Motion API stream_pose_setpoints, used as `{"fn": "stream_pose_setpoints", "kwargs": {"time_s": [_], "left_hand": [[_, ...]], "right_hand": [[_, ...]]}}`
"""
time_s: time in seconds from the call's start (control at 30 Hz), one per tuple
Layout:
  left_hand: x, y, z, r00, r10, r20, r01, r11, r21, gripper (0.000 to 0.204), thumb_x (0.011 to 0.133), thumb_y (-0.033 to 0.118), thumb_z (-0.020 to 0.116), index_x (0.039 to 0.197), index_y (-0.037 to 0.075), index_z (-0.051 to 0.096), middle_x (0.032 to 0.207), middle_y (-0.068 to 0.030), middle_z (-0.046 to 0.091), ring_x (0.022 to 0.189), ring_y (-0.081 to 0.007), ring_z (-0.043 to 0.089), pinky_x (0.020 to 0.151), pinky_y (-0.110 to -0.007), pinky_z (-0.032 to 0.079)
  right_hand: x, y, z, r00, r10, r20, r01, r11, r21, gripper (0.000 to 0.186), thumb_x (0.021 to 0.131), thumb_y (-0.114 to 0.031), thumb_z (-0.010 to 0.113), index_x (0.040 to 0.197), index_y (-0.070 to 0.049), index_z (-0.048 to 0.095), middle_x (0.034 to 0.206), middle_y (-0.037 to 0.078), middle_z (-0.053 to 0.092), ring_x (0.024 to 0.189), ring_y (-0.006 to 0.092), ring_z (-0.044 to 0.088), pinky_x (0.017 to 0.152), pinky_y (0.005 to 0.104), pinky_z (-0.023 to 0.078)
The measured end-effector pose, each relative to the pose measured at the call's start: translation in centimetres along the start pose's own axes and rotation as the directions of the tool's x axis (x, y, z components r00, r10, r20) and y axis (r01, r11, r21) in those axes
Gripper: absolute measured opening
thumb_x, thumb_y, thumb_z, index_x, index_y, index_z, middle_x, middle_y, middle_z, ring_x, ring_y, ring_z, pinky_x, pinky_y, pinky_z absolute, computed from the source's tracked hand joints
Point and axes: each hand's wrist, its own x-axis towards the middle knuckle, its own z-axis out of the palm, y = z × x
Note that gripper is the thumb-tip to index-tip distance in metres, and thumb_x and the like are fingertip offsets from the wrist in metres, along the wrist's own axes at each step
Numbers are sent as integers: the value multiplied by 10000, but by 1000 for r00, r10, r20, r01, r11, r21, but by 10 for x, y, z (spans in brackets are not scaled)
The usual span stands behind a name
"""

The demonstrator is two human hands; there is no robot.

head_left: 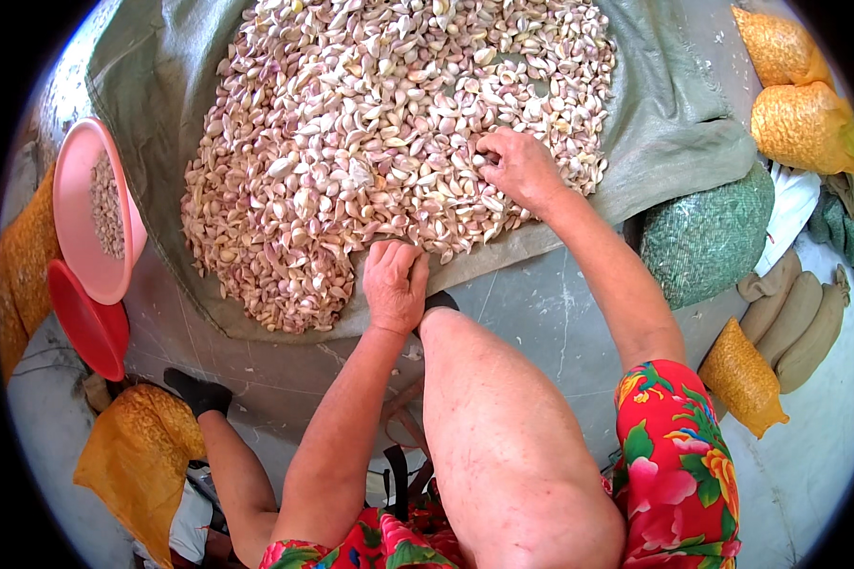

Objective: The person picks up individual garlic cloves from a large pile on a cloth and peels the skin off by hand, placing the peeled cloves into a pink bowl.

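Note:
A wide heap of garlic cloves [380,123], whitish with pink and purple tints, lies spread on a grey-green woven sheet [655,142]. My left hand [395,284] is at the near edge of the heap with its fingers curled down; whatever they grip is hidden under them. Farther to the right, my right hand [522,171] reaches in over the cloves. Its thumb and fingers are bent together just above the heap, and what lies between them is too small to make out.
At the left, a pink basin [66,218] holds small cloves, with a red basin [87,321] beside it. Filled yellow mesh bags [138,455] sit lower left, others [807,123] at right. A green woven sack [707,237] and tan bundles [789,318] lie at right.

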Motion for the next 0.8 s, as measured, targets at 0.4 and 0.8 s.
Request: {"fn": "stream_pose_setpoints", "kwargs": {"time_s": [0.4,0.8], "left_hand": [[5,7,-1,987,-153,-51,143,977,-156,66,877,87,680,932,62,652,900,-85,654,857,-282,633,741,-392,499],[72,56,10,828,-416,377,520,314,-795,218,974,40,608,1174,-32,654,1067,-119,709,918,-196,725,775,-299,620]], "right_hand": [[8,-9,1,996,37,87,-35,999,-20,157,772,-128,706,914,-61,705,822,81,709,717,223,688,665,337,553],[-36,-37,-27,930,174,325,-367,506,780,205,830,10,731,1034,9,734,906,42,730,801,85,667,739,252,562]]}}
